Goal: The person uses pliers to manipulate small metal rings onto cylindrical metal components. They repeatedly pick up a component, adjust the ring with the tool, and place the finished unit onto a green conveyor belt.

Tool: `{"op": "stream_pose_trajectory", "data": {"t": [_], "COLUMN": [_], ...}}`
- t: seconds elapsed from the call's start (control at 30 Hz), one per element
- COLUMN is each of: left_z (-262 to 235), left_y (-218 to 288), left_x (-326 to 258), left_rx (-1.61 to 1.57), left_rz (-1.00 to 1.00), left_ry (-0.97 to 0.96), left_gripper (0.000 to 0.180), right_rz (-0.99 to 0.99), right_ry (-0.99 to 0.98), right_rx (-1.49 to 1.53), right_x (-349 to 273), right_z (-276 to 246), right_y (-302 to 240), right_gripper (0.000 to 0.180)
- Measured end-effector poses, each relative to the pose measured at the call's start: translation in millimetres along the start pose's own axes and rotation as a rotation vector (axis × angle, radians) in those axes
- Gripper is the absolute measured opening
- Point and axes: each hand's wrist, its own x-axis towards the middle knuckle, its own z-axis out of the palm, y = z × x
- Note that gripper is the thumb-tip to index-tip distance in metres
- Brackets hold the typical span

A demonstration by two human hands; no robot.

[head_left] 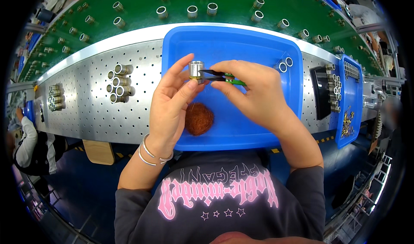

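My left hand [172, 93] grips a short, shiny metal sleeve [196, 68] upright between thumb and fingers, above a large blue tray [233, 140]. My right hand [252, 86] is closed around small snips [228, 78] with green handles and dark jaws. Those jaws reach the sleeve's lower right side, around its brassy bottom edge; exactly where they touch is too small to tell. Below my left hand, a ball of reddish-brown wire wool [199, 119] lies in the tray. Two more metal sleeves [285, 64] rest at the tray's right side.
Several sleeves [119, 83] lie grouped on the perforated metal bench [142, 110]. Beyond it, more stand along a green conveyor [142, 2]. To the right are a black flat device [319, 93] and a smaller blue tray [350, 134] with small brassy parts.
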Motion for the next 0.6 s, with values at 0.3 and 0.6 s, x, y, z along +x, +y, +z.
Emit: {"op": "stream_pose_trajectory", "data": {"t": [0.3, 0.6], "left_z": [3.1, 3.1], "left_y": [-0.3, -2.0], "left_x": [-2.2, -2.6], "left_rx": [0.012, 0.041], "left_rz": [0.038, 0.06], "left_ry": [0.023, 0.027], "left_gripper": [0.044, 0.045], "right_rz": [0.001, 0.025], "right_ry": [0.037, 0.019], "right_rx": [-0.005, 0.0], "right_x": [-2.6, -2.2], "right_z": [-0.5, -2.9], "right_y": [1.6, -1.7], "right_gripper": [0.013, 0.012]}}
